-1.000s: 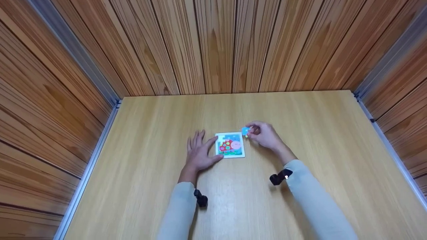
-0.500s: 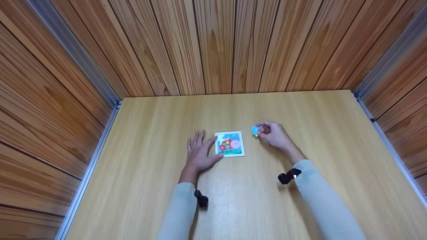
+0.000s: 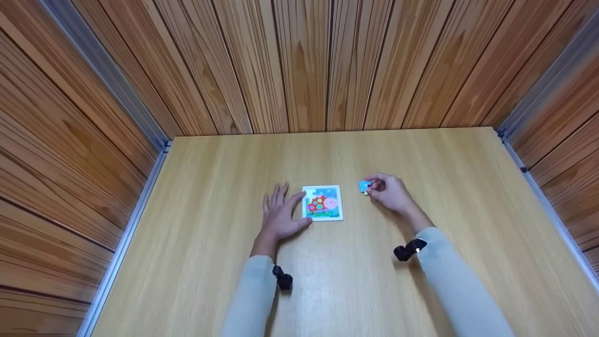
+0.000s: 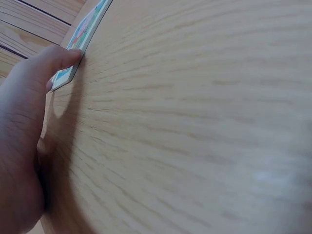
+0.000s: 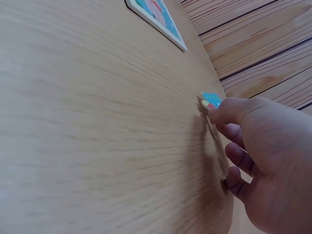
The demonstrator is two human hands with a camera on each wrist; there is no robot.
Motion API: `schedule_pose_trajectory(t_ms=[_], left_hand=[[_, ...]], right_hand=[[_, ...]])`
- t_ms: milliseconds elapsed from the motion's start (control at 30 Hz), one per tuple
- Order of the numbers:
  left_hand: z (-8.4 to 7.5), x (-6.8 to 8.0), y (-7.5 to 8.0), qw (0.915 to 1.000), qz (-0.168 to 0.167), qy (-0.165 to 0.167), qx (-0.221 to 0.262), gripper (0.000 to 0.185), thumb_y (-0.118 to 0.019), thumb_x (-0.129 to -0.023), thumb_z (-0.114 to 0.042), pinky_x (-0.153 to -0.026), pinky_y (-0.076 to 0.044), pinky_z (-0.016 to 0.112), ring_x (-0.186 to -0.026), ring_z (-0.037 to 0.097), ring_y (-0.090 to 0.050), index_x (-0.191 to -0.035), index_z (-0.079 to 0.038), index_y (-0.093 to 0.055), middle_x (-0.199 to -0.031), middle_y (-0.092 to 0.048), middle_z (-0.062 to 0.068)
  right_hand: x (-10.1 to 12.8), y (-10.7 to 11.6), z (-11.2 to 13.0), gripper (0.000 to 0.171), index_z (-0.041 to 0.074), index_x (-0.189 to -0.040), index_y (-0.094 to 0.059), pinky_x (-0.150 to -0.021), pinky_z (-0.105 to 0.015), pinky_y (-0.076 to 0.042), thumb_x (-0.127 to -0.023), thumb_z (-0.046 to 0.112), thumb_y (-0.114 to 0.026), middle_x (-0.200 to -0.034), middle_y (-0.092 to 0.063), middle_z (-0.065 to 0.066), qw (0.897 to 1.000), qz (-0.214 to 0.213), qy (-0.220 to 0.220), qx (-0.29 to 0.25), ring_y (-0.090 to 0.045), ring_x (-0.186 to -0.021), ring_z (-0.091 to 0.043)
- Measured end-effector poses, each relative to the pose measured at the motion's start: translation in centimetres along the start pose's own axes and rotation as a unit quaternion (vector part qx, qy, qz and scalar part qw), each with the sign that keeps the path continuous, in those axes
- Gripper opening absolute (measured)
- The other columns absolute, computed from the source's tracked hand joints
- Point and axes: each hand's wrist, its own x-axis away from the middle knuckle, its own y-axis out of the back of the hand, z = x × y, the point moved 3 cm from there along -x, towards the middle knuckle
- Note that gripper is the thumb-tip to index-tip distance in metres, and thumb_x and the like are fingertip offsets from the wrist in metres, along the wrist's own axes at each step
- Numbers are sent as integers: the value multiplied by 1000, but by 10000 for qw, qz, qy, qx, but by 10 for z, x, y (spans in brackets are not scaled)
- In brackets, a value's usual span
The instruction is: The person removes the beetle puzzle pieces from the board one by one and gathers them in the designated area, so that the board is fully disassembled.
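Observation:
A square jigsaw puzzle (image 3: 327, 202) in a white frame lies flat on the table, its picture showing a red spotted figure with a pink face. A pale patch shows at its upper left corner. My left hand (image 3: 280, 220) spreads beside it, index finger and thumb touching the frame's left corners; in the left wrist view the thumb (image 4: 66, 57) lies at the frame's edge. Right of the puzzle, my right hand (image 3: 390, 192) pinches a small blue puzzle piece (image 3: 364, 186) between thumb and fingers. The right wrist view shows the piece (image 5: 210, 98) low over the tabletop.
The light wooden table (image 3: 210, 187) meets a plank wall (image 3: 309, 65) at the back. Metal rails (image 3: 124, 224) run along its left and right sides. A small black camera is worn on each wrist.
My right hand has moved right, away from the puzzle, with the blue piece still pinched, then slightly lower. My left hand has stayed at the frame.

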Motion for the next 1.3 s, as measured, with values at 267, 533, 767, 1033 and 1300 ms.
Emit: schedule_pose_trajectory(t_ms=[267,533,767,1033,1300], left_hand=[[1,-1,2,9999,112,-15,64,88,-75,-91,-64,-142,10,72,-180,44,0,-170,-34,-51,-192,-14,15],[1,-1,3,9998,165,1,80,88,-75,-91,-64,-142,8,73,-180,44,-1,-170,-35,-50,-192,-14,15],[2,-3,1,9998,170,35,11,87,-75,-93,-63,-142,7,73,-180,44,-3,-171,-35,-50,-192,-16,14],[1,-2,2,9997,196,82,117,86,-77,-93,-60,-143,9,71,-180,44,-1,-171,-34,-50,-192,-14,13],[-1,0,4,9998,133,27,133,84,-78,-95,-60,-142,8,72,-180,45,-2,-169,-33,-52,-192,-15,15]], right_hand=[[0,-2,-2,35,-4,-138,-73,-78,-16,-48,-104,-3,-72,-108,-72,-15,10000,61,-51,40,-61,-94,-16],[-1,-3,-1,33,-6,-135,-75,-77,-13,-47,-102,-4,-73,-107,-73,-19,9999,-22,96,106,-61,-92,-14],[-2,-4,-3,34,-8,-135,-74,-75,-12,-47,-101,-6,-75,-104,-74,-22,9996,-67,229,120,-61,-89,-14],[0,-1,-1,38,-7,-140,-71,-78,-13,-48,-102,-5,-73,-110,-74,-22,9996,28,258,106,-62,-94,-16],[4,-2,9,42,-3,-146,-67,-79,-15,-48,-104,-2,-71,-113,-69,-18,9997,226,126,21,-60,-100,-22]])
